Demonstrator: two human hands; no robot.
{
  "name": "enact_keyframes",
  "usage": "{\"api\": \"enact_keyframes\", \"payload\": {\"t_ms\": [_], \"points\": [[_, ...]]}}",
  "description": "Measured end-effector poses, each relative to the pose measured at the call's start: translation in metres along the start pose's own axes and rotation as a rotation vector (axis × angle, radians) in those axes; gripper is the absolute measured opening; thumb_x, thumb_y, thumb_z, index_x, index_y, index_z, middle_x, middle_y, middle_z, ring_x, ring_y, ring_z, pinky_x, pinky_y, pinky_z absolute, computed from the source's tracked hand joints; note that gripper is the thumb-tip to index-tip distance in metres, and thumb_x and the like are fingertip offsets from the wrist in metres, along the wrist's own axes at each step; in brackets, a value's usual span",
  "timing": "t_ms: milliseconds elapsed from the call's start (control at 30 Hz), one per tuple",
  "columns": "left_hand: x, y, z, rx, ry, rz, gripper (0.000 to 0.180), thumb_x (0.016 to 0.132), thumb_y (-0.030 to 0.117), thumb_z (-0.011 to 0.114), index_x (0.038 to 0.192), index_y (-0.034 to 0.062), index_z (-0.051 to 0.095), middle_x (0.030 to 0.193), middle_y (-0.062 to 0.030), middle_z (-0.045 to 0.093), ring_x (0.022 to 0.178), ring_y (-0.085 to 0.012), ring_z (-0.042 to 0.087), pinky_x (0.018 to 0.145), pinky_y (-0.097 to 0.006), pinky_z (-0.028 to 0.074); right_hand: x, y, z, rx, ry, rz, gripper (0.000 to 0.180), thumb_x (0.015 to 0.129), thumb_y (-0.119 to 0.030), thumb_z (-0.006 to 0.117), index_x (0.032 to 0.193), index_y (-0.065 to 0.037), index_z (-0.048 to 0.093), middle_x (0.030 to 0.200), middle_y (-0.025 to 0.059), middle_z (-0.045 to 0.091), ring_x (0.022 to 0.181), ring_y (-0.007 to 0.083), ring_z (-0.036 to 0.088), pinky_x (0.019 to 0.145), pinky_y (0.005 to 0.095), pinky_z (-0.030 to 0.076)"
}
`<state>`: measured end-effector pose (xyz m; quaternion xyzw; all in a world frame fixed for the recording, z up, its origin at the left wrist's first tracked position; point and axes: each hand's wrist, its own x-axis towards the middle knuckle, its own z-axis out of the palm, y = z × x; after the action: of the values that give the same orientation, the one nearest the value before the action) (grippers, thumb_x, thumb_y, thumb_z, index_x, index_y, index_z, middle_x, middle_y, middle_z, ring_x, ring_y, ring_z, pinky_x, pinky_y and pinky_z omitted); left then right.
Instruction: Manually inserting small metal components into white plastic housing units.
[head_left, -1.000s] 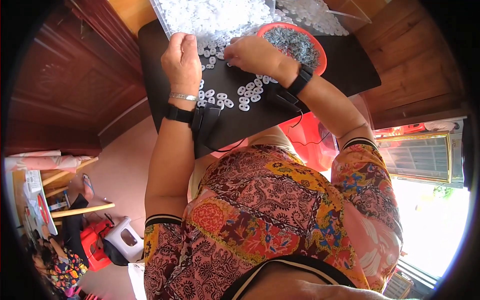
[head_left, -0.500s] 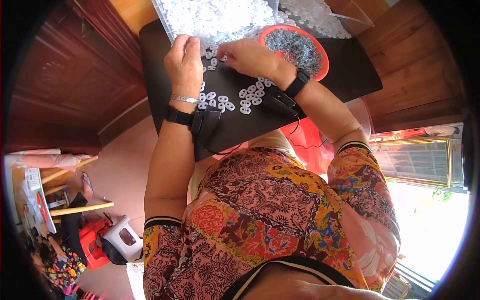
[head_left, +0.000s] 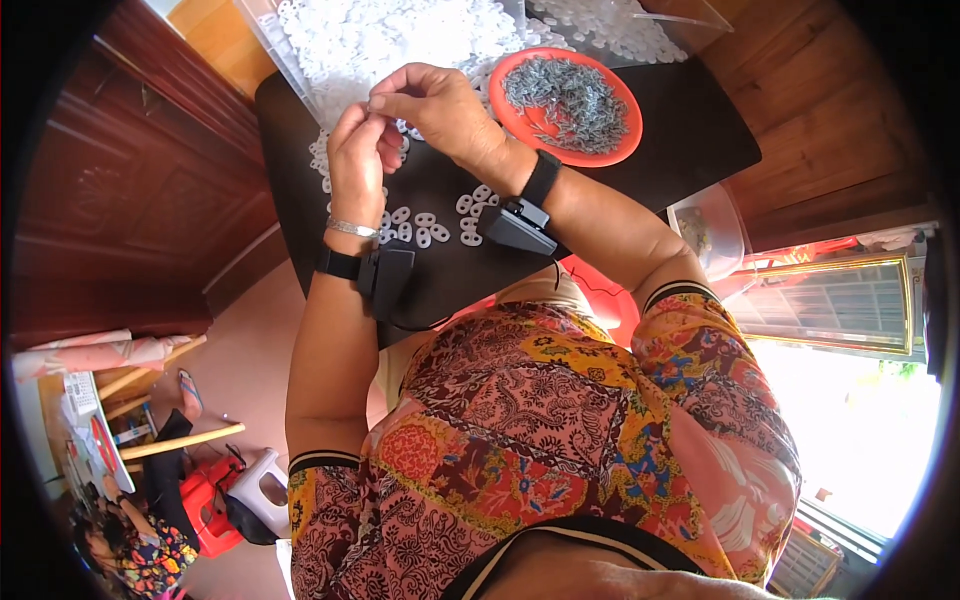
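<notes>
My left hand [head_left: 356,160] is raised over the dark tabletop [head_left: 430,280], fingers curled and closed. The fingertips of my right hand [head_left: 435,108] meet it in a pinch. Whatever lies between the fingertips is too small and hidden to make out. Under and around the hands are white oval plastic pieces with two holes: a row [head_left: 321,160] along the left edge, one group [head_left: 425,228] near my left wrist, another [head_left: 470,220] by my right wrist. To the right of my right hand, a red plate [head_left: 632,140] holds a heap of small grey metal pins or screws [head_left: 570,100].
Beyond the hands a clear plastic bin [head_left: 285,75] is full of white pieces, with a further clear container [head_left: 690,20] behind the plate. Wooden panels [head_left: 150,170] flank the table. Stools [head_left: 262,490] and another person [head_left: 145,535] are at lower left.
My right hand has moved left from the loose white pieces to meet my left hand's fingertips. The whole view has shifted slightly, so the table and plate appear farther left.
</notes>
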<state>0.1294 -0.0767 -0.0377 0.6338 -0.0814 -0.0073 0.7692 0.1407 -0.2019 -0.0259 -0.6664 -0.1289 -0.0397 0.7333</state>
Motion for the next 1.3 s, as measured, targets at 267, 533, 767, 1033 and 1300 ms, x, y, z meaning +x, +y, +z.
{"api": "enact_keyframes", "payload": {"t_ms": [267, 533, 767, 1033, 1300], "points": [[0.001, 0.000, 0.002, 0.106, 0.024, 0.051, 0.019, 0.090, 0.018, 0.047, 0.082, 0.0040, 0.056, 0.064, 0.0000, 0.051, 0.049, -0.0047, 0.043, 0.043, -0.018, 0.033, 0.000, 0.003, -0.009, -0.266, 0.054, -0.015, 0.017, 0.081, -0.015, 0.065, 0.087, 0.001, 0.065, 0.077, 0.0049, 0.064, 0.071, 0.0079, 0.057, 0.064, 0.0223, 0.046], [0.005, -0.002, -0.002, 0.038, 0.028, 0.023, 0.016, 0.087, 0.016, 0.048, 0.077, 0.0041, 0.054, 0.061, -0.0011, 0.051, 0.047, -0.0066, 0.043, 0.043, -0.019, 0.032, -0.003, -0.024, -0.032, -0.525, -0.066, -0.193, 0.020, 0.081, -0.018, 0.065, 0.092, -0.002, 0.067, 0.079, 0.0057, 0.067, 0.072, 0.0091, 0.058, 0.068, 0.0247, 0.048], [0.001, 0.006, -0.005, -0.043, 0.024, 0.046, 0.014, 0.084, 0.014, 0.048, 0.075, 0.0039, 0.053, 0.059, -0.0017, 0.051, 0.046, -0.0076, 0.043, 0.042, -0.021, 0.032, -0.011, -0.082, -0.104, -1.099, -0.230, -0.151, 0.017, 0.080, -0.019, 0.063, 0.092, -0.007, 0.068, 0.081, 0.0080, 0.067, 0.072, 0.0168, 0.063, 0.068, 0.0289, 0.049], [-0.001, 0.006, -0.006, 0.006, 0.026, 0.050, 0.013, 0.084, 0.014, 0.049, 0.076, 0.0042, 0.054, 0.059, -0.0009, 0.051, 0.045, -0.0073, 0.042, 0.042, -0.021, 0.032, -0.015, -0.047, -0.116, -1.581, -0.456, -0.171, 0.011, 0.076, -0.014, 0.060, 0.082, -0.010, 0.068, 0.078, 0.0088, 0.065, 0.070, 0.0276, 0.061, 0.066, 0.0373, 0.048], [0.000, 0.007, -0.003, 0.000, 0.019, 0.039, 0.014, 0.083, 0.014, 0.049, 0.074, 0.0044, 0.054, 0.059, -0.0011, 0.050, 0.045, -0.0081, 0.042, 0.042, -0.021, 0.031, -0.020, -0.035, -0.113, -1.803, -0.507, -0.182, 0.015, 0.074, -0.010, 0.056, 0.084, -0.009, 0.067, 0.078, 0.0125, 0.065, 0.075, 0.0296, 0.062, 0.066, 0.0402, 0.048]]}}
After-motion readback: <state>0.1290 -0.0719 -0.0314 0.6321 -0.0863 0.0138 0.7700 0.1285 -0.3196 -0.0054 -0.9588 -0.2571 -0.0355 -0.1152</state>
